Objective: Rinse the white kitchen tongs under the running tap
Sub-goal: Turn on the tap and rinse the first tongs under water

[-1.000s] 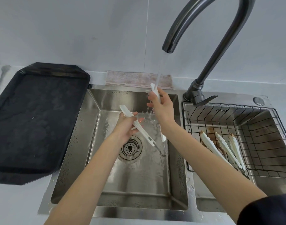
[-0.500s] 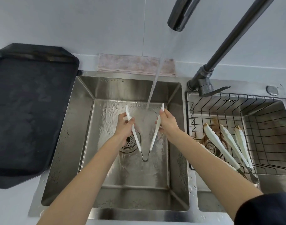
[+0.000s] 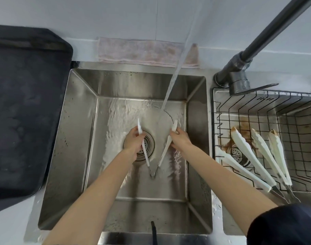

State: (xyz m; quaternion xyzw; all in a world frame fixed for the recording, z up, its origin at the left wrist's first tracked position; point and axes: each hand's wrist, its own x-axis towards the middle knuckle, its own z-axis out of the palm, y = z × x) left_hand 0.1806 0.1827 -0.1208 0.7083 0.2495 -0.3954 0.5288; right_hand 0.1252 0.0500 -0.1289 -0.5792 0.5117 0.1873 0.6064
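Observation:
The white kitchen tongs [image 3: 164, 150] are spread in a V low in the steel sink [image 3: 77, 131], with the metal hinge nearest me. My left hand [image 3: 133, 142] grips the left arm of the tongs over the drain. The right arm is gripped by my right hand [image 3: 180, 139]. A stream of tap water [image 3: 176, 73] falls from the dark tap [image 3: 239, 68] and lands on the sink floor just beyond the tongs' tips, between them; it misses the tongs.
A black tray [image 3: 25, 106] lies on the counter to the left. A pink cloth [image 3: 144, 52] sits behind the sink. On the right, a wire basket [image 3: 268, 103] over the second basin holds several stained white tongs [image 3: 248, 152].
Both hands and the tongs have dropped lower in the sink, nearer the drain. The tongs went from raised under the stream to spread in a V below it. The view tilted down.

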